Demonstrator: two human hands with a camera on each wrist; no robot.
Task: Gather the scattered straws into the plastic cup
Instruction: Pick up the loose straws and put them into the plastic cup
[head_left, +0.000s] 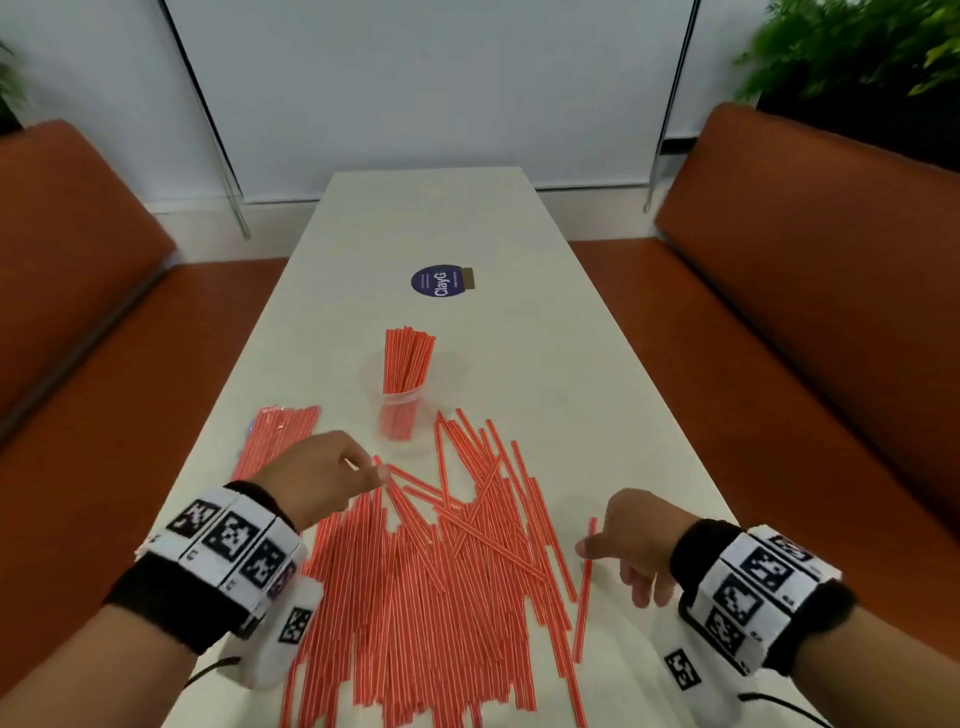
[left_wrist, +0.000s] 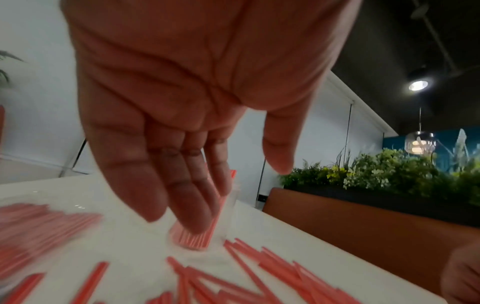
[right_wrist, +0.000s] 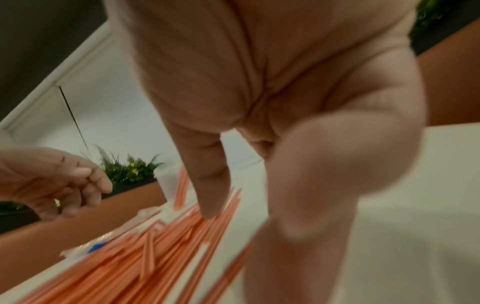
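Note:
A clear plastic cup (head_left: 399, 410) stands mid-table with a bundle of red straws upright in it. Many loose red straws (head_left: 431, 582) lie in a wide pile nearer me. My left hand (head_left: 363, 470) hovers over the pile's far left edge, just short of the cup; the left wrist view shows its fingers (left_wrist: 192, 195) straight and the palm empty, with the cup (left_wrist: 205, 232) behind them. My right hand (head_left: 608, 561) hangs at the pile's right side with loosely curled fingers. Its thumb (right_wrist: 207, 195) points down beside a lone straw (head_left: 584, 597). Nothing is held in it.
A wrapped packet of red straws (head_left: 275, 441) lies left of the cup. A round blue sticker (head_left: 439, 280) sits farther up the white table (head_left: 519, 338). Orange benches (head_left: 805, 338) run along both long sides, with plants behind them.

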